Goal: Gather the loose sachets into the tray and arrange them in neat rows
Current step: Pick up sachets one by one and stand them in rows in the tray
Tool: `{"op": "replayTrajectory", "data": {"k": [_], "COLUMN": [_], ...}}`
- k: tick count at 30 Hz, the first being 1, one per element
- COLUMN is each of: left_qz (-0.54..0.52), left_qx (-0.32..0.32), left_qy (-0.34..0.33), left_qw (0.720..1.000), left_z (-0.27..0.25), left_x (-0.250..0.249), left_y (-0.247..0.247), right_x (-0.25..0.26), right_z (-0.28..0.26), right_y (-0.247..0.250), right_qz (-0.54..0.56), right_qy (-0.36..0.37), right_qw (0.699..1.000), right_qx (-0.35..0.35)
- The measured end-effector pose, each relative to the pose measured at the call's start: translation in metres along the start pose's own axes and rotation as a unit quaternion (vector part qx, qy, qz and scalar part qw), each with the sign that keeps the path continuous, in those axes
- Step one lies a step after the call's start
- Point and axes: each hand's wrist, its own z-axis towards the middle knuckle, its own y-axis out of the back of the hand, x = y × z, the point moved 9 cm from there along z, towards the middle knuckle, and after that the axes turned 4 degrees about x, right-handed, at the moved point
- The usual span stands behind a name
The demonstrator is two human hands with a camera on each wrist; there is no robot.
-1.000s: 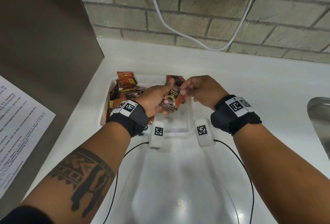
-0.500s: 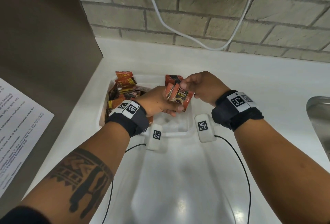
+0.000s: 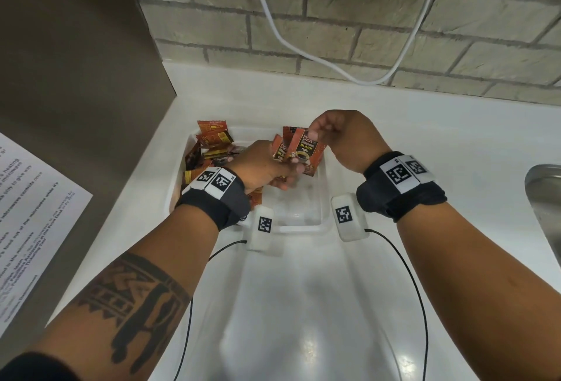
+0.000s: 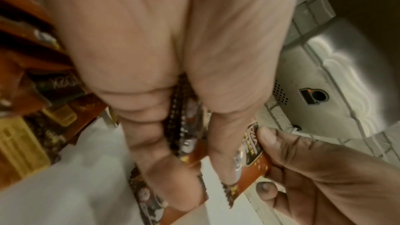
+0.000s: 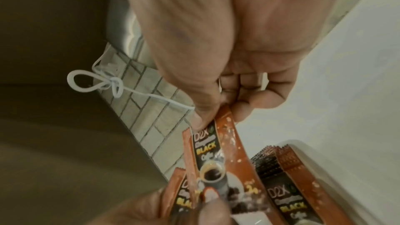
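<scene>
White counter (image 3: 409, 144); orange-black coffee sachet (image 3: 304, 150) pinched by right hand (image 3: 340, 135), left hand (image 3: 261, 165) gripping others

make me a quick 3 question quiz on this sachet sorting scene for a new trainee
1. True or false: the right hand pinches the top edge of the front sachet.
2. Multiple choice: where is the jumbled pile of sachets? A) left part of the tray B) on the counter in front of the tray C) in the sink
3. Fill in: the left hand grips a small ____ of sachets, seen edge-on in the left wrist view.

Key:
1. True
2. A
3. Stack
</scene>
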Motion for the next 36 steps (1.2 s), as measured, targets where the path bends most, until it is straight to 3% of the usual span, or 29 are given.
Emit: {"op": "replayTrajectory", "data": {"k": [5,9,12,18,36], "left_qz": [0.025,0.108,0.138,0.181,0.156], "left_qx": [-0.092,0.006,0.073,0.109,0.094], "left_qy": [0.129,0.183,0.183,0.191,0.191], "left_qw": [0.987,0.977,0.971,0.959,0.965], "left_z": [-0.004,-0.006,-0.004,0.011,0.019], "left_x": [0.013,0.016,0.018,0.029,0.034], "left_y": [0.037,0.019,-0.01,-0.032,-0.036], "right_x": [-0.003,-0.005,-0.004,-0.014,-0.026], "right_z": [0.002,0.001,0.001,0.007,0.012], "right_y": [0.0,-0.003,-0.01,-0.027,-0.035], "right_qz": [-0.095,-0.108,-0.11,-0.132,-0.151], "right_qy": [-0.002,-0.02,-0.017,-0.048,-0.057], "right_qw": [0.995,0.994,0.994,0.989,0.985], "right_qx": [-0.005,-0.009,0.0,0.036,0.058]}}
